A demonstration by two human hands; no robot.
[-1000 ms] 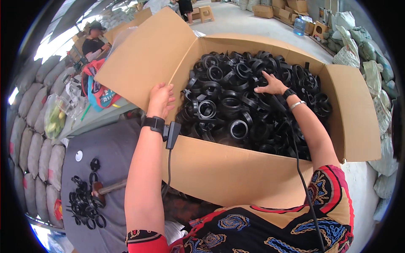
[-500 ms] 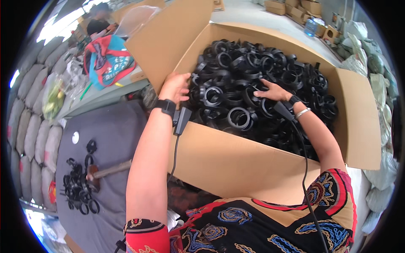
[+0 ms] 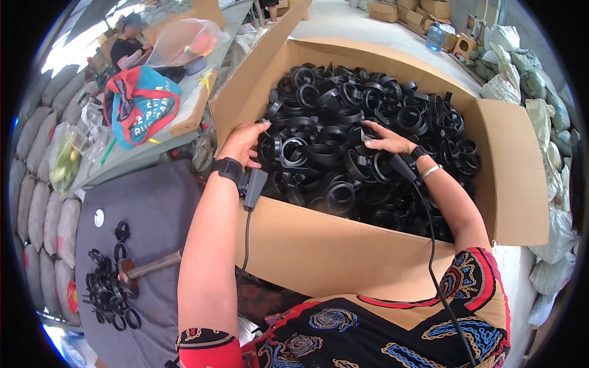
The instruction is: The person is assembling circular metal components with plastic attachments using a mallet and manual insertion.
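A large cardboard box (image 3: 331, 240) holds a heap of black plastic ring clamps (image 3: 338, 197). My left hand (image 3: 241, 145) is at the box's left wall, fingers apart and reaching in beside the rings. On top of the heap, near its middle, lies my right hand (image 3: 392, 140), with thumb and forefinger spread against a black ring. Neither hand has its fingers closed round a ring. The undersides of both hands are hidden.
A grey-covered surface (image 3: 147, 202) at left bears a wooden-handled mallet (image 3: 150, 266) and loose black rings (image 3: 110, 288). Beyond it, a table holds a blue-red bag (image 3: 144, 110). A person (image 3: 130, 46) sits farther back. Stacked sacks (image 3: 37, 202) line the left; bags (image 3: 543, 135) line the right.
The view has shifted, and the box's left flap looks narrower and stands steeper. Both hands stay in nearly the same places over the rings.
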